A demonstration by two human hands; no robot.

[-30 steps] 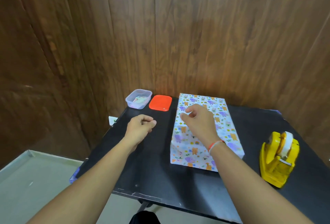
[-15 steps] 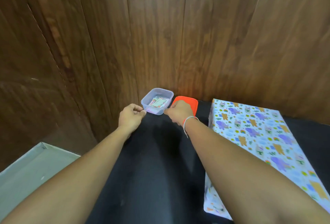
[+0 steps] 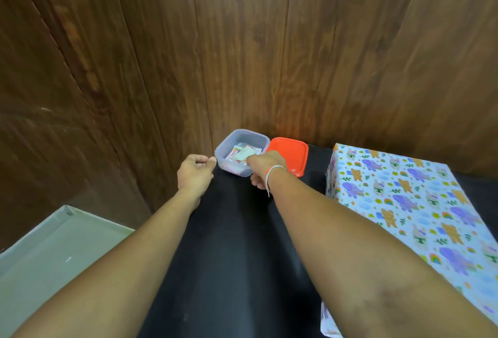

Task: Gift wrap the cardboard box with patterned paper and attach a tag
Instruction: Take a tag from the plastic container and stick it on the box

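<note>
Wrapped box [image 3: 420, 211] fills the right side of the frame, lying on the black table [image 3: 237, 256] in blue paper printed with elephants and bears. At upper centre, against the wood-panelled wall [image 3: 242, 41], sits a small clear plastic container [image 3: 231, 146] with tags [image 3: 242, 154] inside, and an orange lid [image 3: 292, 153] lies just beside it on the right. Right hand [image 3: 265, 168] reaches over the container's near edge, fingers dipped inside — whether they pinch a tag I cannot tell. Left hand [image 3: 195, 172] sits just left of the container, fingers curled, thumb tip touching its rim.
</note>
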